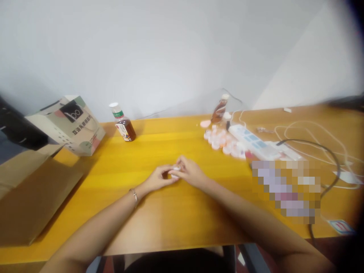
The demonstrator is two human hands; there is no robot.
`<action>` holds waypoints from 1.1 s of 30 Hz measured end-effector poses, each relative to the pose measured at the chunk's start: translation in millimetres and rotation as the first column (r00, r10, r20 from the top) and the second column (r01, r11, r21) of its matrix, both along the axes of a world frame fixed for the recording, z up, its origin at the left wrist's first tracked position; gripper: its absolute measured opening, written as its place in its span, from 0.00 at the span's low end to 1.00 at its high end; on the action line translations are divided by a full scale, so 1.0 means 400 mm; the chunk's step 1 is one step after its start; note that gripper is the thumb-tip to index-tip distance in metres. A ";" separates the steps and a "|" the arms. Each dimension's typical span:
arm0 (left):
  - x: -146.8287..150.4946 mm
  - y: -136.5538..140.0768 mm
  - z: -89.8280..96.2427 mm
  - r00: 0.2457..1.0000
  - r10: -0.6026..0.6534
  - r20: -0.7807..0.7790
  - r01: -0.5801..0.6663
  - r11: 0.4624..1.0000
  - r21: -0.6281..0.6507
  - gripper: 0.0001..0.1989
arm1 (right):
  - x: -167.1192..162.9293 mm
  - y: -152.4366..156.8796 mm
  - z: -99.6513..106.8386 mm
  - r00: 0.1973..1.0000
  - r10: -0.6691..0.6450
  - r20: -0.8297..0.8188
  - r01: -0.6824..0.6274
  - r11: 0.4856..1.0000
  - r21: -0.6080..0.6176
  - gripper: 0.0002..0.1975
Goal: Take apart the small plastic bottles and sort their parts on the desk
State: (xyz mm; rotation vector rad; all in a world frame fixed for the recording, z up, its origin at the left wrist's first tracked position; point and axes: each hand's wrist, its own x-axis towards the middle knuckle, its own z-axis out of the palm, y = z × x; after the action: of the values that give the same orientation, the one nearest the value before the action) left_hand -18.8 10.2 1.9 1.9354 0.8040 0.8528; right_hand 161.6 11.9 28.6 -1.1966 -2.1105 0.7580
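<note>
Left hand (159,178) and right hand (192,173) meet over the table (165,140), fingertips narrowed around a small white object (176,170) whose form I cannot make out for blur. From my distant station I judge a slip the likeliest fault: overlapping fingers cover a thing so small, and uneven pressure could squeeze it free. Outward to the right, a cluster of pale pieces (216,140) could hide it if it rolled there; farther back, the left-side bottle (125,128) stands upright, well apart
</note>
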 end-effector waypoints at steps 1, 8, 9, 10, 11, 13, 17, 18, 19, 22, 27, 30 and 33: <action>0.002 0.000 0.001 1.000 0.007 0.004 -0.008 1.000 0.007 0.16 | -0.001 -0.003 0.010 0.999 0.027 0.040 -0.027 0.999 0.017 0.15; 0.000 0.002 -0.006 0.999 0.048 0.012 -0.048 0.998 0.030 0.16 | -0.003 -0.005 0.059 0.968 0.093 0.234 -0.152 0.957 0.248 0.10; 0.000 0.002 -0.006 0.999 0.051 0.015 -0.051 0.998 0.029 0.16 | -0.003 -0.002 0.061 0.962 0.116 0.247 -0.183 0.947 0.266 0.09; 0.000 0.002 -0.006 0.998 0.055 0.014 -0.056 0.998 0.028 0.15 | -0.003 0.001 0.061 0.957 0.132 0.258 -0.205 0.937 0.281 0.09; 0.001 0.001 -0.005 0.998 0.058 0.008 -0.058 0.998 0.026 0.14 | -0.004 0.003 0.061 0.952 0.134 0.274 -0.213 0.934 0.286 0.10; 0.003 -0.001 -0.001 0.998 0.061 -0.012 -0.060 0.998 0.028 0.12 | -0.006 0.006 0.060 0.944 0.106 0.312 -0.192 0.946 0.262 0.11; 0.007 -0.006 0.010 0.997 0.072 -0.037 -0.071 0.997 0.042 0.11 | -0.006 -0.001 0.063 0.943 0.072 0.325 -0.165 0.949 0.268 0.09; 0.008 -0.007 0.012 0.997 0.070 -0.039 -0.068 0.997 0.042 0.11 | -0.003 -0.002 0.066 0.953 0.061 0.296 -0.152 0.944 0.294 0.08; 0.008 -0.008 0.014 0.997 0.065 -0.044 -0.064 0.997 0.039 0.11 | 0.001 -0.001 0.069 0.967 0.048 0.250 -0.129 0.940 0.317 0.09; 0.006 -0.009 0.016 0.995 0.077 -0.071 -0.075 0.997 0.034 0.13 | 0.028 0.025 0.074 0.999 -0.041 0.021 0.033 0.950 0.311 0.13; 0.005 -0.008 0.012 0.992 0.084 -0.090 -0.081 0.996 0.030 0.16 | 0.103 0.148 0.028 0.891 -0.347 -0.292 0.400 0.906 0.142 0.17; 0.005 -0.008 0.006 0.990 0.107 -0.090 -0.107 0.994 0.008 0.20 | 0.130 0.225 -0.019 0.851 -0.451 -0.268 0.479 0.876 0.048 0.14; 0.004 -0.008 0.001 0.988 0.126 -0.092 -0.127 0.992 -0.002 0.22 | 0.127 0.284 -0.055 0.846 -0.470 -0.252 0.494 0.869 0.036 0.12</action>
State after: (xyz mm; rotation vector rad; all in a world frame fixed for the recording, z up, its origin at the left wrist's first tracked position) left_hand -17.2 7.0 2.2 1.9440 0.9928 0.8386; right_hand 212.3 125.6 6.7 -1.4263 -1.5366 0.5211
